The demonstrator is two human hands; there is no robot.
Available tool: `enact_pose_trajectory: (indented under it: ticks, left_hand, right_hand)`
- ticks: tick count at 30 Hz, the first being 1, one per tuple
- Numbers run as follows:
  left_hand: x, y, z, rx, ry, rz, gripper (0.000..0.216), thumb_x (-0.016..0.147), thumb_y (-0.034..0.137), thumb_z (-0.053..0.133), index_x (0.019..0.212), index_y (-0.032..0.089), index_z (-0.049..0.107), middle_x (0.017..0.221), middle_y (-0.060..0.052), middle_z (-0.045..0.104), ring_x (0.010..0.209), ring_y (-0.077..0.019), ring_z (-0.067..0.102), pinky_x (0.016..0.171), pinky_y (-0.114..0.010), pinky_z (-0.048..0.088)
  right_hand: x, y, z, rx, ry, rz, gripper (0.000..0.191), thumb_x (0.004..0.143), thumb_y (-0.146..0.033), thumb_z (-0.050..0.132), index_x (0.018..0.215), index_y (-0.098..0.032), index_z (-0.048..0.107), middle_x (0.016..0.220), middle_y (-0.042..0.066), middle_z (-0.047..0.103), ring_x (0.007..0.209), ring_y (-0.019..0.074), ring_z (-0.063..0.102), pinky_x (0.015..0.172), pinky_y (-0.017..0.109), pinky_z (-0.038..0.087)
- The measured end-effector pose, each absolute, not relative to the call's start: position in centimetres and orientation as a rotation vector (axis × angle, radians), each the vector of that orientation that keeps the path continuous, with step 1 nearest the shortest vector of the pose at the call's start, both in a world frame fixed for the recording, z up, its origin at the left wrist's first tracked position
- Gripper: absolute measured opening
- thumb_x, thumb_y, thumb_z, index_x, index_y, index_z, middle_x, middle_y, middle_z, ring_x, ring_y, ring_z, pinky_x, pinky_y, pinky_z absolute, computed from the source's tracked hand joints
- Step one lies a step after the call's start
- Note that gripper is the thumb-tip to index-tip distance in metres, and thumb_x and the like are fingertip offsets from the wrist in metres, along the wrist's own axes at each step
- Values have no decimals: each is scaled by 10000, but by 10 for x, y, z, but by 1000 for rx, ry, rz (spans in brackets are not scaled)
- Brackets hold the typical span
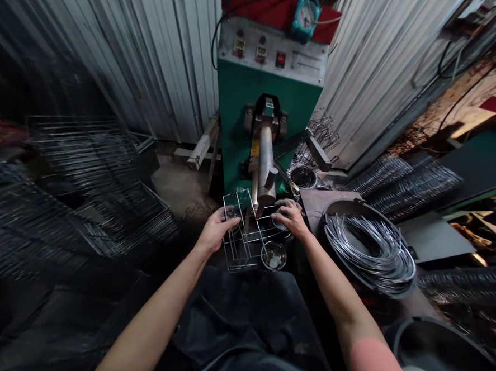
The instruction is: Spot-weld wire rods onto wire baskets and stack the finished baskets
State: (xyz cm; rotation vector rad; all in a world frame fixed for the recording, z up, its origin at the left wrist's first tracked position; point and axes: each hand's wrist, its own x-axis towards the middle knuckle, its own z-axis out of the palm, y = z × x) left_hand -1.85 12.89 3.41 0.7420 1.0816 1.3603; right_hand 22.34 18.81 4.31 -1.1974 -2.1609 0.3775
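A rectangular wire basket frame stands in front of me, tilted under the vertical electrode arm of a green spot-welding machine. My left hand grips the frame's left side. My right hand curls over its right-hand wires, close to the electrode tip. A small round metal dish with bright scraps in it sits just below the frame. Another round piece shows through the wires near each hand, but the frame and my fingers partly hide them.
A round tray holds a coil of bent silver wire to my right. Stacks of finished wire racks fill the left side, and more lie at the right. Corrugated metal sheeting stands behind the machine. A dark round tub sits at lower right.
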Motion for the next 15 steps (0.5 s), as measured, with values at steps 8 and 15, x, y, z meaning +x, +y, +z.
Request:
enact_pose_trajectory:
  ticks: [8,15]
  left_hand:
    - [-17,134,39,666,1079,1332,584,459,193,805,993,122,579,632,27,601,557,-88,550,543,-205,409]
    - [-17,137,33,683,1067,1317,561,478,205,803,989,132,586,625,28,606,530,-92,543,513,-210,401]
  right_hand:
    - [224,192,43,-1239,-2139,387,289,805,-464,604,642,-227,634,1026,33,641,1061,230,490,948,423,261]
    - [225,194,34,-1278,-2140,366,279,822,-442,581,646,-233,639,1034,29,638,1064,228,486,938,406,288]
